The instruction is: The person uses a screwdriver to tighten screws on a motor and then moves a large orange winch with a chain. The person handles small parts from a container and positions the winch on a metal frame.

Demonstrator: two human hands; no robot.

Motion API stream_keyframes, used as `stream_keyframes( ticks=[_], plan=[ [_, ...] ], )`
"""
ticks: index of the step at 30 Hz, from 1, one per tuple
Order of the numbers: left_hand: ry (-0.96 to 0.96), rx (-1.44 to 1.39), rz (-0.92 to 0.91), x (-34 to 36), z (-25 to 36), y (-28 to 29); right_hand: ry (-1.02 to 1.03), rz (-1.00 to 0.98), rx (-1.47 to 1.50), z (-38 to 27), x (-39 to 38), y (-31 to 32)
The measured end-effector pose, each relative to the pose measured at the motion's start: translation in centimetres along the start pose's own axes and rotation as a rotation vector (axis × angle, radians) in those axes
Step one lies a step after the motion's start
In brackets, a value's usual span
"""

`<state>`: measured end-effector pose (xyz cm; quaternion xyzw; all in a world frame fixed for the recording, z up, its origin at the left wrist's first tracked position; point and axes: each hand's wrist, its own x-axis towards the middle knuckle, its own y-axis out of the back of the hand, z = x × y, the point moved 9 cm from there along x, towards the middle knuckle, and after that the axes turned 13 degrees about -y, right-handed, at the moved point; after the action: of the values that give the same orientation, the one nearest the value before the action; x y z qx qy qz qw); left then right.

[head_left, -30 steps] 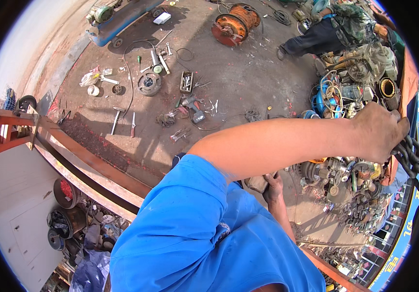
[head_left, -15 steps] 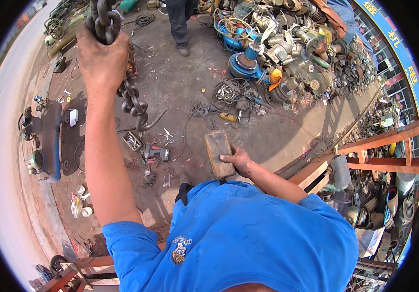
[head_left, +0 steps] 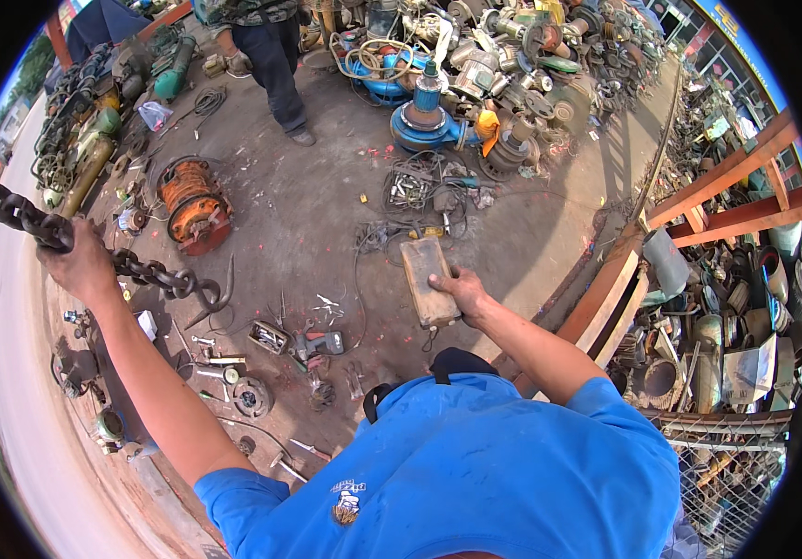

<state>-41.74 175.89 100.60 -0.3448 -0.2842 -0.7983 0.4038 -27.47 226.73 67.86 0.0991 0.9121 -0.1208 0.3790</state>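
My left hand (head_left: 75,256) is closed on a heavy dark steel chain (head_left: 33,212) at the left, and the chain's hook (head_left: 212,300) hangs to the right of it. In my right hand (head_left: 462,293) is a worn tan-grey oblong box (head_left: 424,270), gripped with the thumb on its top face and a cord at its lower end. Beneath, on the concrete, lie a cordless power tool (head_left: 326,345), an open small toolbox (head_left: 268,337), pliers and loose small parts.
A co-worker's legs (head_left: 275,74) stand at the top, near a blue pump (head_left: 424,121) and a scrap heap (head_left: 531,56). A rusty orange drum (head_left: 191,205) is left of centre. Red steel railing (head_left: 727,228) runs on the right; a road (head_left: 14,354) lies far left.
My view has turned, and my left hand with the chain has swung out to the left. My right hand still holds the box. The co-worker now shows higher up toward the middle left.
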Motion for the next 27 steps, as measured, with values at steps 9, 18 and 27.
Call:
stream_keyframes(
  ticks=[9, 18, 27],
  plan=[
    [-0.126, 0.117, 0.14, 5.5, -5.2, -1.8, 0.248, 0.095, 0.108, -21.5, 9.4, 0.0],
    [-0.005, 0.221, 0.345, 9.3, -12.8, -1.9, 0.448, 0.215, 0.099, -35.9, 25.1, 2.6],
    [-0.023, 0.379, 0.453, 11.8, -17.0, -3.8, 0.321, -0.033, -0.049, -35.5, 31.7, -7.4]
  ],
)
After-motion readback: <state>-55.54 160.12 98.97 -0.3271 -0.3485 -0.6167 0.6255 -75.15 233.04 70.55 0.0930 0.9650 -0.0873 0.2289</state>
